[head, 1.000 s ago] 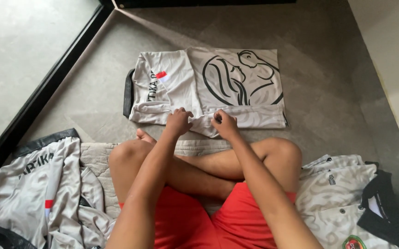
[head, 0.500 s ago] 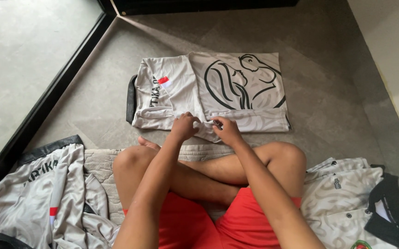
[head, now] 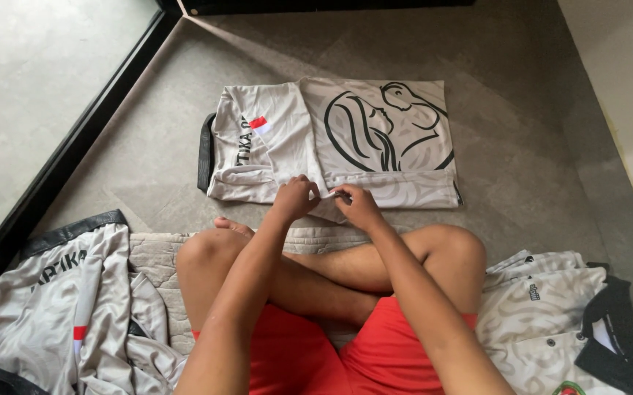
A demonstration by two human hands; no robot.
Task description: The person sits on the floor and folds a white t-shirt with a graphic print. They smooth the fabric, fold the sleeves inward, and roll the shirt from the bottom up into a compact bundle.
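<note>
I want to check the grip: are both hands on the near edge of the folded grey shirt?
Yes, the left hand and the right hand both pinch the near edge of the folded grey shirt on the floor.

The left hand [head: 296,197] and right hand [head: 358,206] cover the folded jersey [head: 331,139] hem, so the fingers' grip is unclear. The left shirt pile [head: 46,307] and dark-collared shirt [head: 550,314] run off-frame.

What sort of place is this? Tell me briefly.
Probably a room in a home: the person sits cross-legged on a bare grey floor beside a black-framed sliding door track, both hands on a folded grey shirt, more shirts lying around.
</note>
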